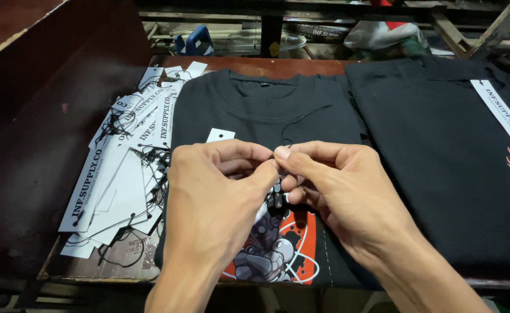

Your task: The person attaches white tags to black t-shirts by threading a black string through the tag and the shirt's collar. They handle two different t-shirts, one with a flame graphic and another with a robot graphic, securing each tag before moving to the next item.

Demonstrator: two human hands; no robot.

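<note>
Both hands are meeting over the chest of a black printed T-shirt [266,116] lying on the wooden surface [301,66]. The left hand [217,191] and right hand [336,185] are pinching a thin black string [301,119] between thumb and forefinger tips, with a white hang tag [220,135] peeking out at eleven o'clock from the left hand. A heap of spare tags [121,168] is lying at nine o'clock, and another black shirt [440,156] at three o'clock. The string seems mid-fastening; finishing calls for fine fingertip control.
</note>
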